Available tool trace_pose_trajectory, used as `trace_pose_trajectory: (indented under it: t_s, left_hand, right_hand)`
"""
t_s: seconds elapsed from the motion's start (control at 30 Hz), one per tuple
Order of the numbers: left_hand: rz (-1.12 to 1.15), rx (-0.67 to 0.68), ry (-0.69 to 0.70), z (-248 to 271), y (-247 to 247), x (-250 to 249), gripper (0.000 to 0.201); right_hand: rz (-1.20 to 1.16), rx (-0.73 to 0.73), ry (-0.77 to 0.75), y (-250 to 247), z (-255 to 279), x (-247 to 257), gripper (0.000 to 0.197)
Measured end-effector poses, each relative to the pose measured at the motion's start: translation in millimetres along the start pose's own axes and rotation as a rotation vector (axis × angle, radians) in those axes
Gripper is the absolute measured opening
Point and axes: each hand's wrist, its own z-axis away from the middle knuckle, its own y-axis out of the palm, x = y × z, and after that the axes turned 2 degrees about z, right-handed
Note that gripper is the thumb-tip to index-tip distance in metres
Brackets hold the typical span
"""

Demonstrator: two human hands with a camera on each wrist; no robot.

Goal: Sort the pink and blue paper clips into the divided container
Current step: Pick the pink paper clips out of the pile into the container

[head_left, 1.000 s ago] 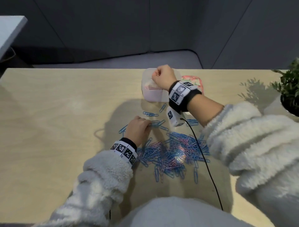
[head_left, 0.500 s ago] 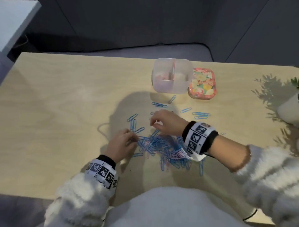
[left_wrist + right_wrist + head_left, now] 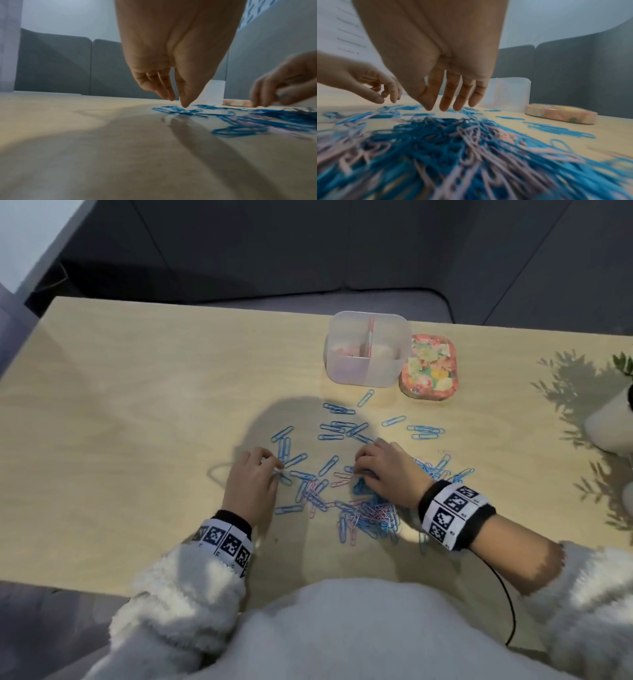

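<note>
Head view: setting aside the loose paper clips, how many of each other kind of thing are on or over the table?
Divided container: 1
Flowered lid: 1
White plant pot: 1
Hands: 2, the left hand and the right hand
Total: 5
The pink and blue clips are too many and too tangled to count.
</note>
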Motion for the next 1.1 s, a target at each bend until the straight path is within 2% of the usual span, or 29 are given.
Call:
trace_pose_trajectory:
  t_s: [0.07,0.13,0.2,0.3,0.43,0.6,0.67,0.73,0.8,0.93,1.03,1.1]
  left_hand:
    - [0.02,0.044,0.072,2.5,2.6,-9.8,0.017]
    - [0.002,0.128,0.16,2.8,7.6,-14.2,0.032]
    - [-0.029,0.17,0.2,1.4,10.2,-11.4,0.036]
    - [0.006,0.122,0.148,2.9,8.0,-1.6,0.034]
    - [0.016,0.055,0.089,5.5,5.3,3.1,0.032]
    - [0.012,0.231,0.084,11.7,11.6,-16.2,0.046]
    - [0.029,0.221,0.035,9.4,12.7,-15.2,0.042]
    - [0.033,0.172,-0.009,5.4,11.2,-9.6,0.025]
    - [0.01,0.132,0.002,3.7,11.0,-4.0,0.014]
    - [-0.026,0.113,0.044,5.4,15.8,-10.4,0.014]
    - [-0.023,0.079,0.052,5.7,21.4,-18.8,0.008]
    - [-0.036,0.074,0.079,5.0,22.5,-20.8,0.004]
  right_hand:
    - [-0.019,-0.031,-0.026,-6.3,-12.9,13.4,0.017]
    - [-0.074,0.047,-0.032,-7.7,-24.7,33.0,0.021]
    - [-0.065,0.142,-0.062,-6.5,-32.9,52.7,0.024]
    - [-0.032,0.218,-0.131,2.2,-39.1,65.8,0.026]
    - [-0.121,0.233,-0.041,8.4,-37.8,56.1,0.022]
    - [-0.271,0.214,0.072,9.9,-31.7,41.7,0.014]
    - [-0.277,0.209,0.09,9.1,-28.3,35.8,0.013]
    - [-0.292,0.193,0.109,7.9,-23.3,28.5,0.013]
    - [-0.382,0.115,0.142,6.8,-17.4,20.5,0.01]
    - [-0.613,-0.038,0.277,0.9,-7.5,3.0,0.007]
    - [-0.715,-0.019,0.357,-0.7,-5.8,-8.2,0.01]
    - [-0.878,0.002,0.44,-2.3,-5.3,-10.3,0.009]
